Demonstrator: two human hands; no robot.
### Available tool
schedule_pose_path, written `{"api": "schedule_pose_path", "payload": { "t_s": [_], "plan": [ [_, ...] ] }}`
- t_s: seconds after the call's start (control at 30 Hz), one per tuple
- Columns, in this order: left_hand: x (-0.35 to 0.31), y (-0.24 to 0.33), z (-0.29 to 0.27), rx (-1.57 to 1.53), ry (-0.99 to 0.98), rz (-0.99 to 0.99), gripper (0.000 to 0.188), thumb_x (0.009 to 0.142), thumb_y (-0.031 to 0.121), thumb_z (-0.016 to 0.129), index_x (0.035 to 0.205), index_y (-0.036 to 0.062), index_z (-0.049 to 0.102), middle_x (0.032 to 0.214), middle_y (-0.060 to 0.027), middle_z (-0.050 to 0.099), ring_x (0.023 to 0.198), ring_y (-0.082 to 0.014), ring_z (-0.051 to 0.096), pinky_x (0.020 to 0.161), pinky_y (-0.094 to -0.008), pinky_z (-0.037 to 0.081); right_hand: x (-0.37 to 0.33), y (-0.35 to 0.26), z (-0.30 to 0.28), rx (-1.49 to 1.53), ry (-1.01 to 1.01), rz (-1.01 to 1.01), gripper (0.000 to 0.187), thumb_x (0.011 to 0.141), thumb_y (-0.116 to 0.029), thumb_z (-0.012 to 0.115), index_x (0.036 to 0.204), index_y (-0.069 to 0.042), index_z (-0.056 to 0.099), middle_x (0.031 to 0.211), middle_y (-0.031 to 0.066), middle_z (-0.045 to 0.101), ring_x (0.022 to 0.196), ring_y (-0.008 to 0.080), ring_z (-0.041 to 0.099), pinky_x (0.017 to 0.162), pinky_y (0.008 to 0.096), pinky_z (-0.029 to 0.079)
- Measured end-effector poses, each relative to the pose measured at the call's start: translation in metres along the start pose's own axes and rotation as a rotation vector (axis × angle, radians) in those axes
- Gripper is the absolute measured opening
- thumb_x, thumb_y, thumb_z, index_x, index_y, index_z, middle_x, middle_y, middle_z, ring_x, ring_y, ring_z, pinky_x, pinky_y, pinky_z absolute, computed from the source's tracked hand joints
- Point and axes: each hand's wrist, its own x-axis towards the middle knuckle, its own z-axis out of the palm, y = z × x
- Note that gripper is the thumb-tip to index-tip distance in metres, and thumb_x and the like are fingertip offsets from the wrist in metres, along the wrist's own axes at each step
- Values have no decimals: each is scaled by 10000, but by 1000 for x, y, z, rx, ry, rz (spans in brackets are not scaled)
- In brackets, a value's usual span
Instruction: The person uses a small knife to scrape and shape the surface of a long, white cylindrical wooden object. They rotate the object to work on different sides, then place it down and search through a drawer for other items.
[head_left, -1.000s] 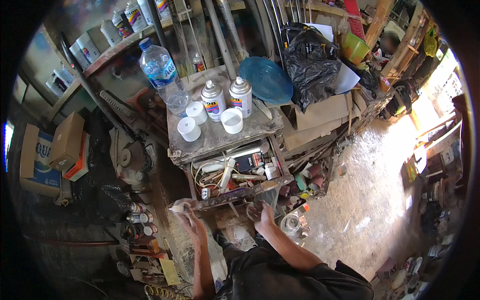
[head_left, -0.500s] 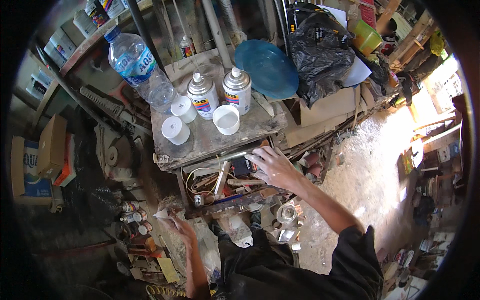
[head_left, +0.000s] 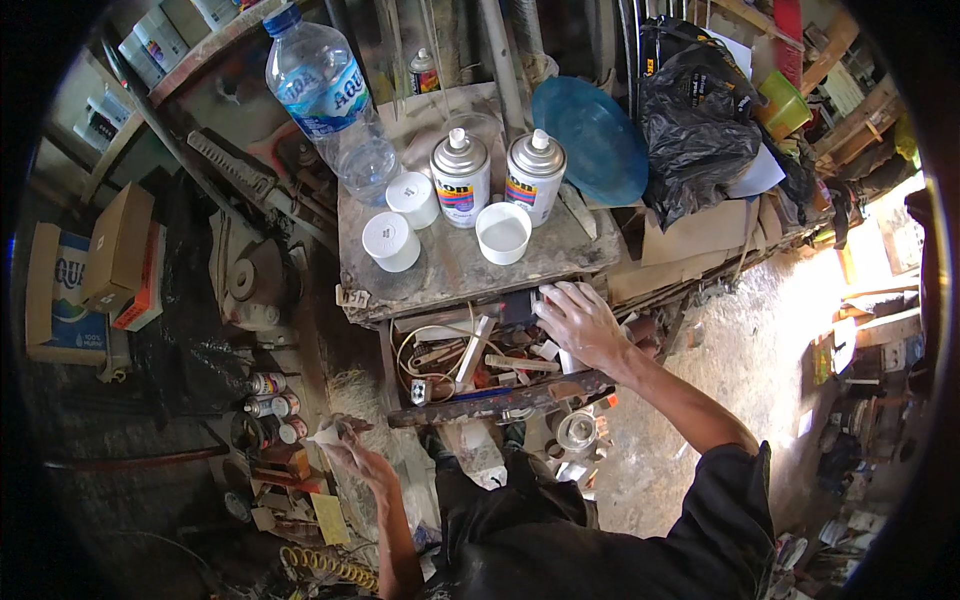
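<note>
My right hand (head_left: 585,328), dusted white, reaches into the pulled-out drawer (head_left: 500,406) of a worn wooden stand. Its fingers bend over the drawer's right back part, beside a dark box (head_left: 517,308) mostly covered by the hand; what lies under the fingertips is hidden. Low on the left, my left hand (head_left: 358,456) is closed around a small white piece (head_left: 326,437), its material unclear. Above the drawer, the stand's top bears two spray cans (head_left: 460,185) (head_left: 536,175) without lids, two white caps (head_left: 391,241) (head_left: 411,200) top up, and a third, open side up (head_left: 503,233).
A large water bottle (head_left: 330,105) stands at the back left of the stand. Behind are a blue oval dish (head_left: 590,140) and a black plastic bag (head_left: 695,120). Cartons (head_left: 118,245) and small paint cans (head_left: 285,405) lie to the left. A yellow coiled hose (head_left: 330,567) runs below.
The whole view has shifted, so the stand appears farther right and higher. My right hand has moved slightly left in the drawer, over the dark box. My left hand keeps the white piece.
</note>
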Motion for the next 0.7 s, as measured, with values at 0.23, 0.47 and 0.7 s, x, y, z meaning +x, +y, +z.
{"api": "schedule_pose_path", "payload": {
  "t_s": [0.23, 0.47, 0.7],
  "plan": [
    [-9, 4, -4, -50, -153, 33, 418, 1011, 409, 511, 1169, 23, 474, 1023, -88, 532, 853, -176, 521, 773, -329, 442, -5, -14, 11, -24, 0, 121, 531, 792, -234, 715, 1251, -24, 550, 1213, 200, 563, 1115, 343, 507, 914, 434, 453],
    [-21, 20, 18, -192, -316, 20, 240, 983, 283, 591, 1038, 56, 538, 844, -43, 511, 733, -135, 504, 662, -299, 421, -3, -10, 4, -81, -203, 182, 722, 750, -295, 755, 1347, -2, 475, 1176, 167, 610, 1095, 297, 521, 926, 397, 440],
    [-44, 49, 30, -404, -581, -267, 317, 977, 350, 611, 880, 67, 506, 698, 4, 474, 575, -62, 431, 492, -256, 359, -3, -17, -21, -52, 90, -170, 318, 841, -171, 693, 1141, -72, 657, 1024, 72, 643, 979, 203, 582, 866, 397, 493]
  ]
}}
